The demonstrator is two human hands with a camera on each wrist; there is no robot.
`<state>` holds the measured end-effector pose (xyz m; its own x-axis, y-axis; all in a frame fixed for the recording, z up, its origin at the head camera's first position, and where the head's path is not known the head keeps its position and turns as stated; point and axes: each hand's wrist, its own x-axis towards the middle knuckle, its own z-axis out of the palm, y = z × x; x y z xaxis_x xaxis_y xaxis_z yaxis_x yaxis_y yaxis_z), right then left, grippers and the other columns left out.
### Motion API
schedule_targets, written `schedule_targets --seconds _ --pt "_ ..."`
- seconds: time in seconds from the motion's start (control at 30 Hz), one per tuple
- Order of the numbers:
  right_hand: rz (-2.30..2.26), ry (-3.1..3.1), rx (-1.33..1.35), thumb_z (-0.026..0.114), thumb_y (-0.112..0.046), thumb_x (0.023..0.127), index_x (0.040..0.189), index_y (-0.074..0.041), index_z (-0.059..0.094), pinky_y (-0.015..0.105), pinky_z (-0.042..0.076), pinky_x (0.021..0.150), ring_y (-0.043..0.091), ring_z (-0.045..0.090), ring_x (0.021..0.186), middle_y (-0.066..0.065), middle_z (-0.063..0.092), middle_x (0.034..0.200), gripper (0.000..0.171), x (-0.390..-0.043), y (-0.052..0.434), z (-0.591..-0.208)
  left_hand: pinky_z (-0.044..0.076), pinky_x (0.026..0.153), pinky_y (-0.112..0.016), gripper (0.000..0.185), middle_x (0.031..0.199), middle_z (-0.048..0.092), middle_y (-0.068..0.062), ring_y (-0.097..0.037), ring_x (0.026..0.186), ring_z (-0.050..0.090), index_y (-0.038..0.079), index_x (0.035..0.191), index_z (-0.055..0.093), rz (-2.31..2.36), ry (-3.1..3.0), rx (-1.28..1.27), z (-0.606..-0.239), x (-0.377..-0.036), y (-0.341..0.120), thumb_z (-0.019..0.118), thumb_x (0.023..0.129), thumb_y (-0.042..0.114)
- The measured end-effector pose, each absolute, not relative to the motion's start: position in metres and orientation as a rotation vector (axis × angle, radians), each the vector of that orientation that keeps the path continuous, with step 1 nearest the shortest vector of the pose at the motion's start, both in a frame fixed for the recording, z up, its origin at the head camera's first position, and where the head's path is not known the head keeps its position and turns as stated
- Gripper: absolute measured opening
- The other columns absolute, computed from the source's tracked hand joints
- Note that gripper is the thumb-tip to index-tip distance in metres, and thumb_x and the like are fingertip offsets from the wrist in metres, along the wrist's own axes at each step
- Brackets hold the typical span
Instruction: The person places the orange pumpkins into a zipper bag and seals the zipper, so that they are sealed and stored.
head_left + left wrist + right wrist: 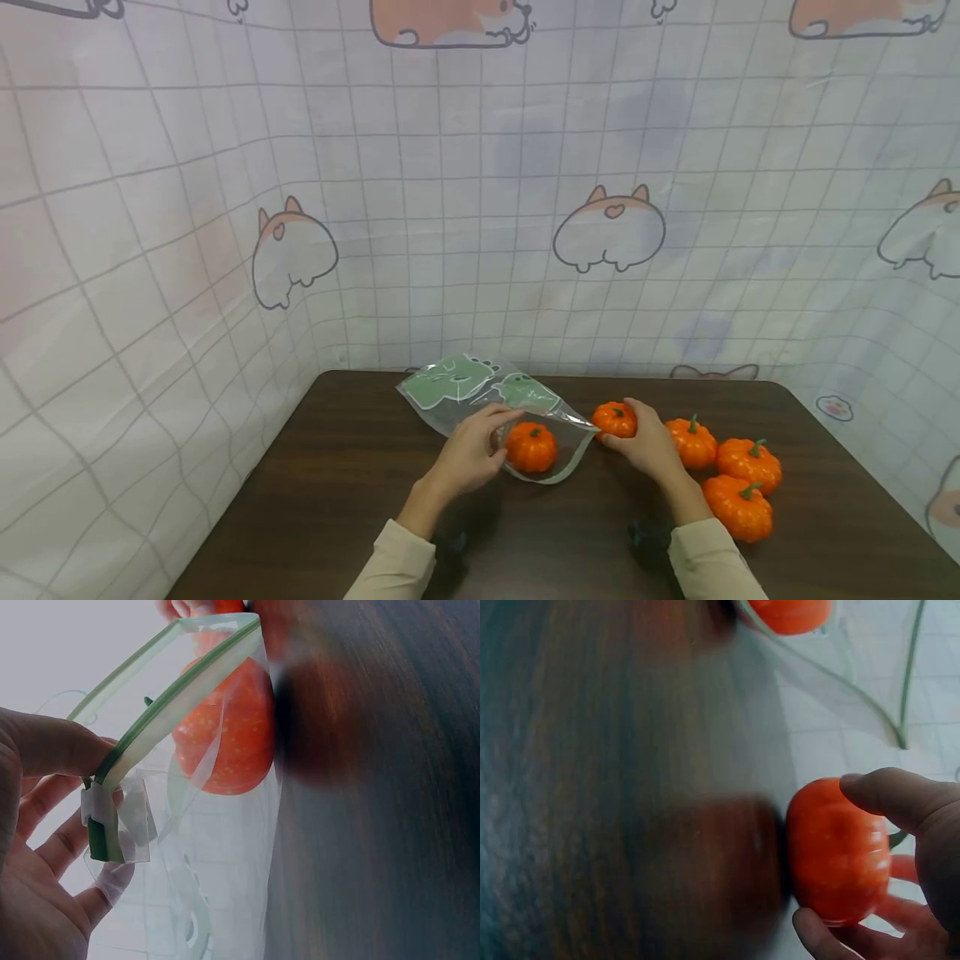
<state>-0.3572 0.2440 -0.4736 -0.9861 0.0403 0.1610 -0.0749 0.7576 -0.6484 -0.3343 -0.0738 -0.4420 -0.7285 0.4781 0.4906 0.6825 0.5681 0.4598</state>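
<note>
A clear zip bag (450, 392) with green cartoon prints lies on the table, its mouth spread towards the person. My left hand (471, 450) holds the left end of that mouth; the left wrist view has the thumb (64, 742) over the green zip strip (161, 701) beside a white slider (94, 804). One small orange pumpkin (532, 447) sits inside the bag, just behind the opening. To the right of the mouth, my right hand (647, 440) grips another pumpkin (840, 851), thumb on one side and fingers round the other. That pumpkin is low at the tabletop, close to the bag's right corner.
Several more pumpkins (738, 507) stand clustered on the dark wooden table (337, 500), right of my right hand. A pale gridded cloth (480, 275) with cartoon dogs hangs behind the table and along both sides.
</note>
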Motion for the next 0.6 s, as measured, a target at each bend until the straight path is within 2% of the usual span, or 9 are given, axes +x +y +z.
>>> schedule_targets --seconds 0.17,0.37,0.6 --pt "0.989 -2.834 0.018 0.078 -0.032 0.086 0.156 0.001 0.031 0.068 0.038 0.108 0.056 0.044 0.133 0.036 0.038 0.153 0.091 -0.3644 0.2456 -0.4796 0.046 0.068 -0.020 0.059 0.127 0.067 -0.002 -0.011 0.074 0.056 0.011 0.135 0.067 -0.941 -2.488 -0.964 -0.4436 -0.3366 -0.0741 0.073 0.080 -0.007" --pt "0.972 -2.839 0.014 0.079 -0.032 0.086 0.155 0.001 0.032 0.067 0.042 0.103 0.055 0.049 0.127 0.037 0.042 0.147 0.090 -0.3682 0.2455 -0.4831 0.046 0.068 -0.020 0.059 0.128 0.067 -0.002 -0.010 0.075 0.055 0.011 0.136 0.066 -0.952 -2.495 -0.969 -0.4440 -0.3370 -0.0747 0.073 0.080 -0.007" --pt "0.987 -2.799 0.019 0.081 -0.032 0.085 0.154 0.000 0.035 0.066 0.042 0.104 0.054 0.050 0.126 0.036 0.045 0.145 0.088 -0.3653 0.2453 -0.4838 0.045 0.068 -0.019 0.058 0.129 0.066 0.000 -0.013 0.076 0.057 0.010 0.136 0.066 -0.942 -2.504 -0.962 -0.4429 -0.3357 -0.0748 0.073 0.080 -0.007"
